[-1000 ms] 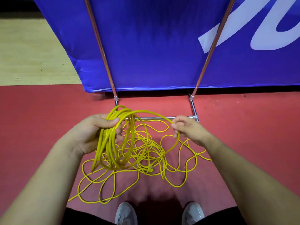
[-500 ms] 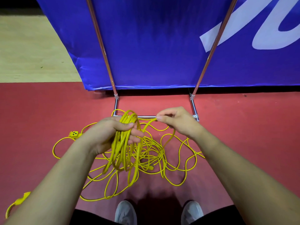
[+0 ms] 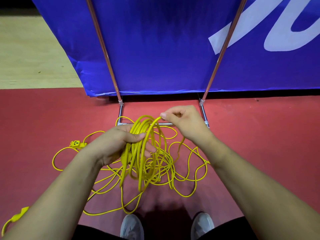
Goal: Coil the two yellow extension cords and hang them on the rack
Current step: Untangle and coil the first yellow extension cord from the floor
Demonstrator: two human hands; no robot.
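My left hand grips the coil, a bundle of yellow loops, with the thumb across the top and the fingers curled underneath. The loops hang below the palm and merge with the loose cord tangled on the red floor beneath both hands. I cannot tell where one cord ends and the other begins in that tangle. My right hand pinches a single strand between thumb and forefinger just right of the coil's top, the other fingers curled in, and the strand drops out of sight behind the wrist. Left of my left hand lies a yellow socket end, partly covered by my wrist. Lower, beside my left forearm, another yellow end piece is half hidden by the arm. Beyond my hands the rack shows only its base bars and two slanted poles, its top cut off, against a blue banner. Two grey shoes are clipped by the bottom edge
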